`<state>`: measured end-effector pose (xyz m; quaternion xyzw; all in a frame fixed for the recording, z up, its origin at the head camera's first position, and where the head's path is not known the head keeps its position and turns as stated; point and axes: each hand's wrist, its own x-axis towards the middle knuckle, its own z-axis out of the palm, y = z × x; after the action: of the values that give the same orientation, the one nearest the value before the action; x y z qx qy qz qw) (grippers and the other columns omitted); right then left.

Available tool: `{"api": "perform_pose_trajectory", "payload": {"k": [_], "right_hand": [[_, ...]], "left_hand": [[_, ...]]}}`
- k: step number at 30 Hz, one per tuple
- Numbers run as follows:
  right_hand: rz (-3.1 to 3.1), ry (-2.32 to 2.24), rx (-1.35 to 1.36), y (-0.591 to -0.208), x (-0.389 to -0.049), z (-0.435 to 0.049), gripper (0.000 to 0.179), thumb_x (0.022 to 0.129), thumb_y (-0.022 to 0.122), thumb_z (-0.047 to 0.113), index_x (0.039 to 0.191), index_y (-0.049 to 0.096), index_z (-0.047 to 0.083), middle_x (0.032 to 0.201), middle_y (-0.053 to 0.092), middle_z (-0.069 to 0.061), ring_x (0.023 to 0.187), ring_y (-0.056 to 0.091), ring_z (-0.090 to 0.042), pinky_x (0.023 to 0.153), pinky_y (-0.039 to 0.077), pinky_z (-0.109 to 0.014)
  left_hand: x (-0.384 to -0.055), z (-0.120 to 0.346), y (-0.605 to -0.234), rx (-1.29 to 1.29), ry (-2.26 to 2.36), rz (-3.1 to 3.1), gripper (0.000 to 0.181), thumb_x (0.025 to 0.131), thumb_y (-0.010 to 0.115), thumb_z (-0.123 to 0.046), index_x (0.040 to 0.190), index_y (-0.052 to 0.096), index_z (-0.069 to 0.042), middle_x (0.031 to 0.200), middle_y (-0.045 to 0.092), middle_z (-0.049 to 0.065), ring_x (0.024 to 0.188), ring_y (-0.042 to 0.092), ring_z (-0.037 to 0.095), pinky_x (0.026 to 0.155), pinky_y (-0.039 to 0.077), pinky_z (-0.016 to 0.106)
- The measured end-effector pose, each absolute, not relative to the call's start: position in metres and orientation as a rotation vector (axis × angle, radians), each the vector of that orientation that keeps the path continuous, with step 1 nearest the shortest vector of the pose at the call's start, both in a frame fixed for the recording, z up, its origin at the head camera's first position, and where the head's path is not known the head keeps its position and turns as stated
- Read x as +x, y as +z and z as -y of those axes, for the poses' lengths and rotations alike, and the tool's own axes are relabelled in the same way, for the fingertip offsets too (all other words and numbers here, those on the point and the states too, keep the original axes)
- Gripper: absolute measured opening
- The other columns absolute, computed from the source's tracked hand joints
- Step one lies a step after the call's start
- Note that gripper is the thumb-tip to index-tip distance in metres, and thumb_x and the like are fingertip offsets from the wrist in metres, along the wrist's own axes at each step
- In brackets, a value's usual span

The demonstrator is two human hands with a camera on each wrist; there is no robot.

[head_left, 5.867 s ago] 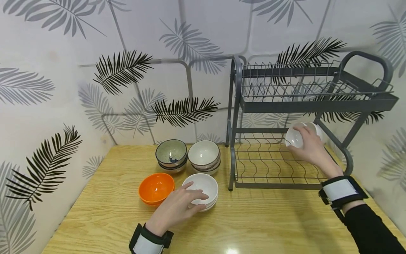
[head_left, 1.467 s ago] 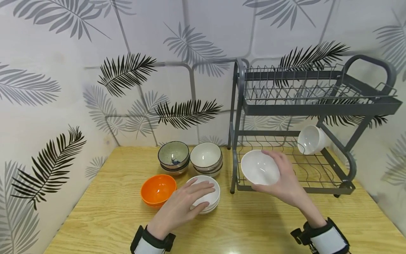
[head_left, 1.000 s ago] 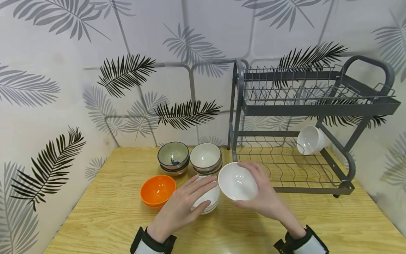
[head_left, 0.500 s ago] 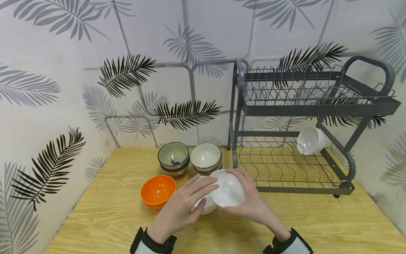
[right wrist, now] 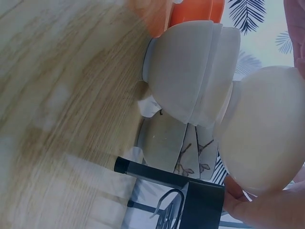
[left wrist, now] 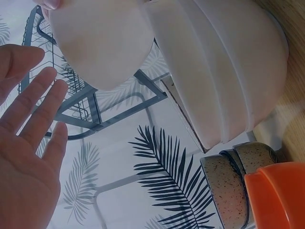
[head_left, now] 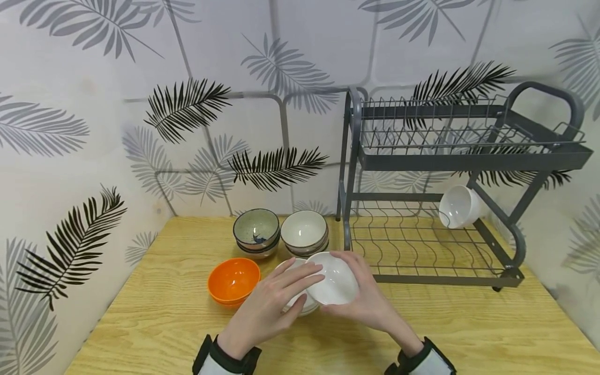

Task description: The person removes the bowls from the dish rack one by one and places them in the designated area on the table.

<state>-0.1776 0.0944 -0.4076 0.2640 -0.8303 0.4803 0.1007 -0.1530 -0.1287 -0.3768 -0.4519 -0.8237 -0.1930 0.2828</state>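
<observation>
My right hand (head_left: 358,291) grips a white bowl (head_left: 334,281) by its rim, thumb below and fingers above, its inside tilted toward the head camera. It overlaps the stack of white bowls (left wrist: 238,71), which stands on the table just left of it. In the right wrist view the held bowl (right wrist: 267,129) is right at the stack's rim. My left hand (head_left: 269,302) hovers over the stack's near left side with fingers spread and nothing in them. Part of the stack is hidden behind this hand and the held bowl.
Left of the white stack are orange bowls (head_left: 233,281). Behind stand green-grey bowls (head_left: 255,229) and cream bowls with dark rims (head_left: 304,229). A grey two-tier dish rack (head_left: 436,278) stands at right, one white bowl (head_left: 459,207) leaning on its lower tier.
My right hand has taken one white bowl off the rack's lower tier and carried it left to the white stack. During the last half second both hands have barely moved.
</observation>
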Motion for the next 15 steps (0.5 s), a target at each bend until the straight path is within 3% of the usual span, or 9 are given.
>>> {"api": "perform_pose_trajectory", "payload": {"k": [15], "right_hand": [[2.482, 1.343, 0.7, -0.4054, -0.1775, -0.0893, 0.096, 0.054, 0.09, 0.031, 0.138, 0.046, 0.018, 0.133, 0.041, -0.011, 0.112, 0.042, -0.03, 0.078, 0.048, -0.051]], "left_hand": [[-0.1535, 0.1302, -0.3767, -1.206, -0.498, 2.184, 0.052, 0.078, 0.068, -0.003, 0.128, 0.059, -0.008, 0.131, 0.059, 0.007, 0.125, 0.049, 0.02, 0.108, 0.037, 0.048]]}}
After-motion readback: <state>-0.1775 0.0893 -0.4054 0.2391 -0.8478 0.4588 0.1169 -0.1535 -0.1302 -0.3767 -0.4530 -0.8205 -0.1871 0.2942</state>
